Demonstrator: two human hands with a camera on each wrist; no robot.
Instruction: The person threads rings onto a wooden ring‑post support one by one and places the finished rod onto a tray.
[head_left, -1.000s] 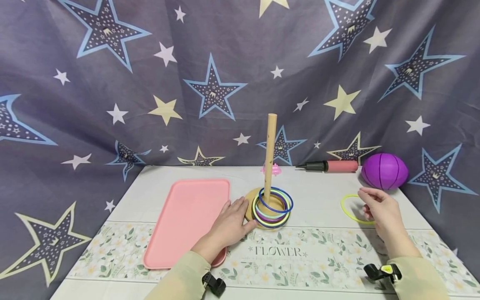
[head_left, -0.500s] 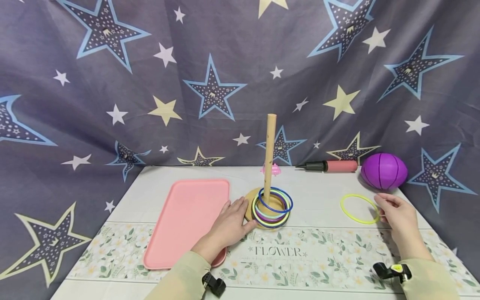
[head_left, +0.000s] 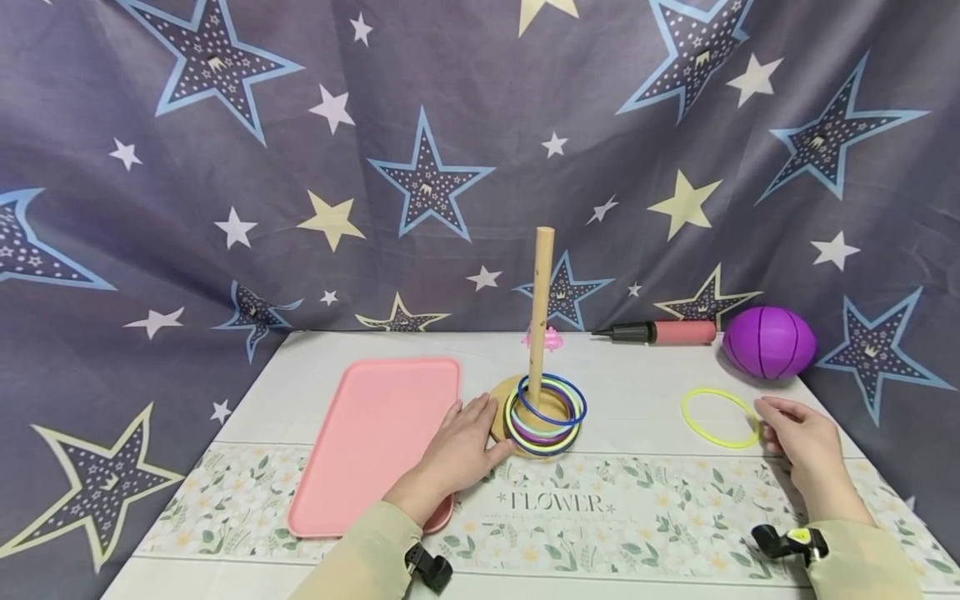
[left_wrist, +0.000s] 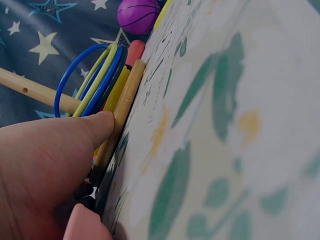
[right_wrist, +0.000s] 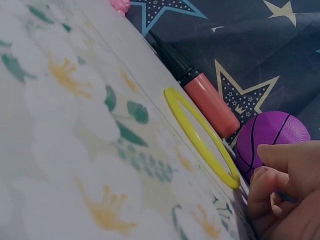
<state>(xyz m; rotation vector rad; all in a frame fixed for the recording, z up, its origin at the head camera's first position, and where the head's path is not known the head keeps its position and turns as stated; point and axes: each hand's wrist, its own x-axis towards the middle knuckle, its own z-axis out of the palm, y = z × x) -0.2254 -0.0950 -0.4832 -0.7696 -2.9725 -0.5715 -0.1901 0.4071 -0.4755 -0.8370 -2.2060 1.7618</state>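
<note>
A wooden peg (head_left: pixel 540 308) stands on a round wooden base (head_left: pixel 499 410) at mid-table, with several coloured rings (head_left: pixel 544 452) stacked round it. My left hand (head_left: pixel 465 442) lies flat beside the base, and its thumb (left_wrist: pixel 95 127) presses against the base's edge (left_wrist: pixel 125 105). A loose yellow ring (head_left: pixel 684 412) lies flat on the table to the right. My right hand (head_left: pixel 795 437) rests at that ring's right edge with its fingers (right_wrist: pixel 280 170) loosely curled, holding nothing. I cannot tell whether they touch the ring (right_wrist: pixel 200 137).
A pink tray (head_left: pixel 375 433) lies left of the base, partly under my left wrist. A red and black pump (head_left: pixel 675 332), a purple ball (head_left: pixel 768 342) and a small pink piece (head_left: pixel 552 337) sit along the table's back edge. A star-patterned cloth hangs behind.
My right hand has moved right and down, from over the yellow ring to its right edge. The left hand and the ring have stayed put.
</note>
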